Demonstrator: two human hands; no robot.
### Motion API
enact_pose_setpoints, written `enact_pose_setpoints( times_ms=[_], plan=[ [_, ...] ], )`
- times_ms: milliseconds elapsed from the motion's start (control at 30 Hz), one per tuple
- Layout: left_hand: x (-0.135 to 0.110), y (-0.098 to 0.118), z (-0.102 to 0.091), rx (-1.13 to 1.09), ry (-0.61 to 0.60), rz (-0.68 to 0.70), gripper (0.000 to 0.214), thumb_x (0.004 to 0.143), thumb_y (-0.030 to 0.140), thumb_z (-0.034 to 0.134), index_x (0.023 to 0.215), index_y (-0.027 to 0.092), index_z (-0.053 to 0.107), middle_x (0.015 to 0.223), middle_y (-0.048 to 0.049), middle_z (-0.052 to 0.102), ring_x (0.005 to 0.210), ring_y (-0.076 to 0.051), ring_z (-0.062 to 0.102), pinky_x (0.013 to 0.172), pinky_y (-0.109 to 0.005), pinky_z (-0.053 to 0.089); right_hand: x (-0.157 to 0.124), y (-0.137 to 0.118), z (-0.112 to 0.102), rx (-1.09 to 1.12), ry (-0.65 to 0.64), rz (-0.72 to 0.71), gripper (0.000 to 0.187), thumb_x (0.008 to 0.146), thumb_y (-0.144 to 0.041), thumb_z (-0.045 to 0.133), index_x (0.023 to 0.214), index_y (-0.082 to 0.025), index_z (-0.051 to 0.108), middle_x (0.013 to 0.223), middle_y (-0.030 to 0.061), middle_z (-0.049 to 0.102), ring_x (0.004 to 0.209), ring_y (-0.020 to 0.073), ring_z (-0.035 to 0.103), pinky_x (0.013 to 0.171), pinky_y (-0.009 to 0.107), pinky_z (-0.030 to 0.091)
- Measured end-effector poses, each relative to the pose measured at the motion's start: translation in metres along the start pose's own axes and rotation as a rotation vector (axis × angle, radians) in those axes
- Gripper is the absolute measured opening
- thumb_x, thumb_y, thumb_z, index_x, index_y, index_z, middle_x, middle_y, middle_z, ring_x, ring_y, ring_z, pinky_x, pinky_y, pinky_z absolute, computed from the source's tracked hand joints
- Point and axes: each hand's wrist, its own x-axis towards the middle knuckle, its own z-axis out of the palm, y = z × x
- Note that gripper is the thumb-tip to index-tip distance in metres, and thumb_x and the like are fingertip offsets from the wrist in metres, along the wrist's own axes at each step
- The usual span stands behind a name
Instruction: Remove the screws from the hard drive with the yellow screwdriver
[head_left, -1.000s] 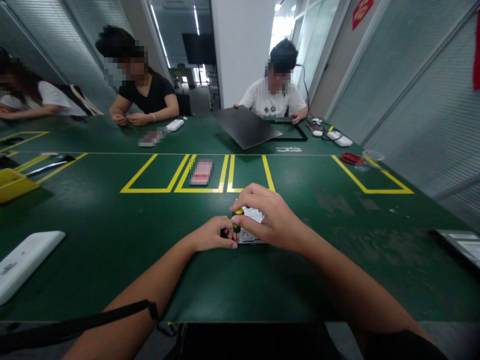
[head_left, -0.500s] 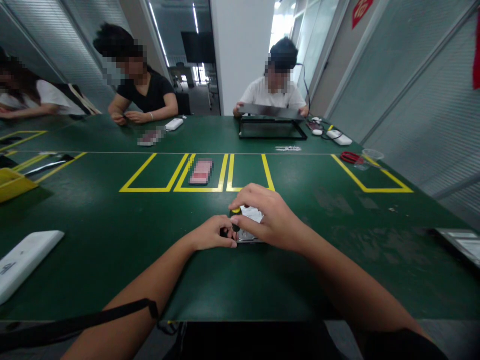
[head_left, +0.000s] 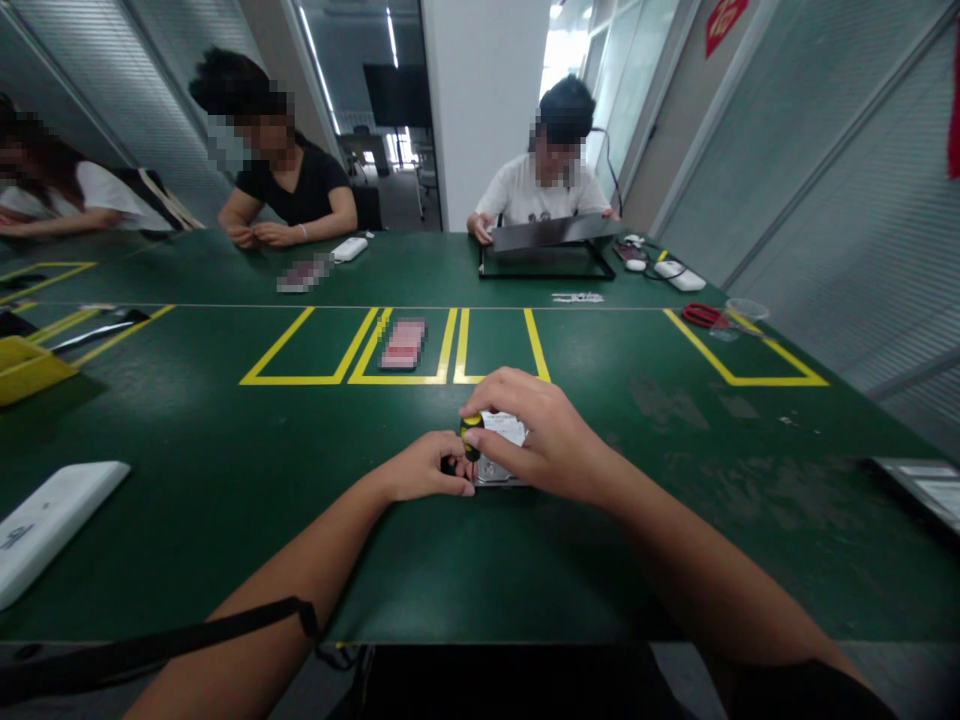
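"Green table: what is being handled on it?"

"1 silver hard drive, lying flat, partly hidden by the right hand."

"What do that hand's fingers hold?"

"1 black-and-yellow screwdriver, gripped upright by its handle over the hard drive's near left corner."

"And the left hand?"

"Its fingers curl at the hard drive's left edge, beside the screwdriver's shaft; I cannot tell whether they pinch anything."
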Motion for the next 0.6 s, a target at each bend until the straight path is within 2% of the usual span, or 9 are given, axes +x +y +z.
enact_pose_setpoints(
  times_ms=[200,433,600],
  plan=[
    [0.0005,0.0007,-0.0003,0.0,-0.011,-0.003,0.022,0.076,0.031,0.079,0.088,0.014,0.071,0.081,-0.0013,0.068,0.075,-0.015,0.06,0.071,-0.027,0.047,0.0004,-0.0005,-0.0009,-0.032,-0.006,0.006,0.008,0.091,-0.022,0.06,0.095,-0.016,0.062,0.093,0.0046,0.065,0.087,0.0162,0.055,0.08,0.03,0.041],
    [0.0007,0.0047,-0.0008,-0.014,0.0,0.03,0.02,0.076,0.03,0.079,0.084,0.015,0.07,0.074,0.0011,0.064,0.071,-0.014,0.059,0.068,-0.025,0.046,-0.0011,-0.0012,0.0005,0.003,-0.019,-0.017,0.017,0.087,-0.016,0.054,0.102,-0.017,0.062,0.102,0.0052,0.068,0.092,0.0166,0.059,0.086,0.032,0.042],
    [0.0009,0.0008,-0.0003,0.002,0.015,-0.018,0.022,0.074,0.032,0.081,0.08,0.014,0.069,0.079,-0.0014,0.067,0.075,-0.015,0.059,0.07,-0.027,0.046,-0.0007,0.0001,0.0009,-0.004,-0.032,0.014,0.013,0.093,-0.027,0.058,0.098,-0.017,0.064,0.098,0.0062,0.065,0.093,0.0176,0.056,0.083,0.031,0.042]
  ],
)
